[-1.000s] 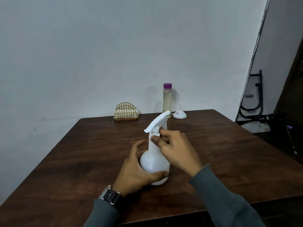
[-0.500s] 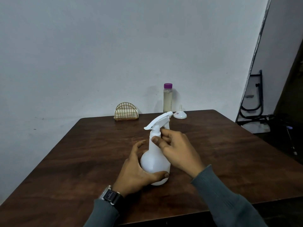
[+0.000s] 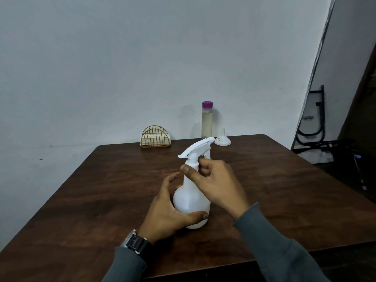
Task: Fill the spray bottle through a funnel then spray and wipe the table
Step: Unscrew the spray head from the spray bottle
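A white spray bottle (image 3: 190, 200) stands upright in the middle of the dark wooden table (image 3: 101, 190). My left hand (image 3: 166, 210) grips its round base, thumb across the front. My right hand (image 3: 215, 180) pinches the collar under the white trigger head (image 3: 196, 150). At the far edge stands a clear bottle with a purple cap (image 3: 207, 121), holding pale liquid. A small white funnel (image 3: 222, 140) sits upside down beside it.
A gold wire holder (image 3: 155, 137) with folded cloths or napkins stands at the back of the table near the grey wall. To the right, beyond the table, a black metal frame (image 3: 313, 121) leans on the floor.
The trigger head has turned, its nozzle swinging further right and lower. My right hand has shifted its pinch around the collar. My left hand has stayed on the base.
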